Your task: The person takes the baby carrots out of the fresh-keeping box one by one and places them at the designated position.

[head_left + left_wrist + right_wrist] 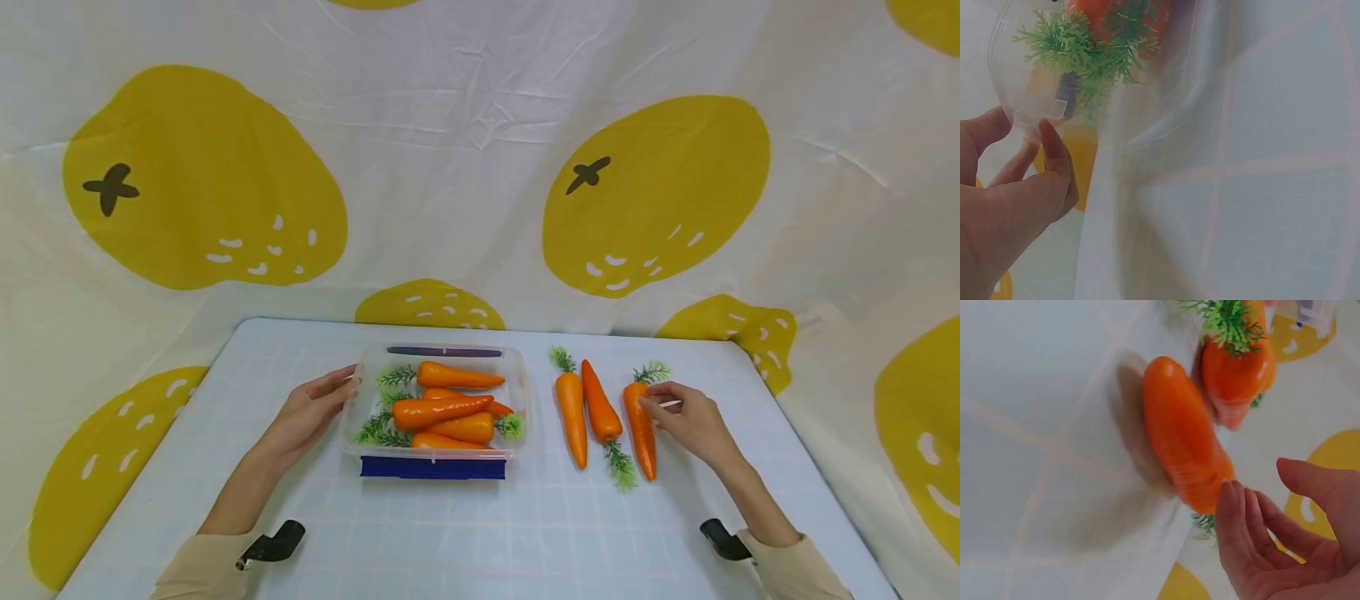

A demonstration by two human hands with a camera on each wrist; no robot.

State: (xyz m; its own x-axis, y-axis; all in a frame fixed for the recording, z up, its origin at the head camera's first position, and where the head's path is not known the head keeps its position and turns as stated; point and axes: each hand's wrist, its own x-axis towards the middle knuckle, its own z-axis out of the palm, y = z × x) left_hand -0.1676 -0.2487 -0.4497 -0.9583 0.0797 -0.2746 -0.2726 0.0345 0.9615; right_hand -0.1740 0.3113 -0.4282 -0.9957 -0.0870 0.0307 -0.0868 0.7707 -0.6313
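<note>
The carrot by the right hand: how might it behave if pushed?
The carrot would probably roll, since its body is rounded and tapered. Its shiny surface may be slightly slippery. Its feathery green top looks thin, so likely bends easily.

On a table [465,537] before a fabric backdrop [442,167], from left to right: left hand [311,412] at the left side of a plastic storage box [517,375], with five carrots [442,410] in a heap inside; next, three carrots [602,408] side by side on the table itself, the middle one with leaves [620,465] toward the near edge, the outer two with leaves toward the backdrop; right hand [693,421] at the rightmost carrot [641,433].
</note>
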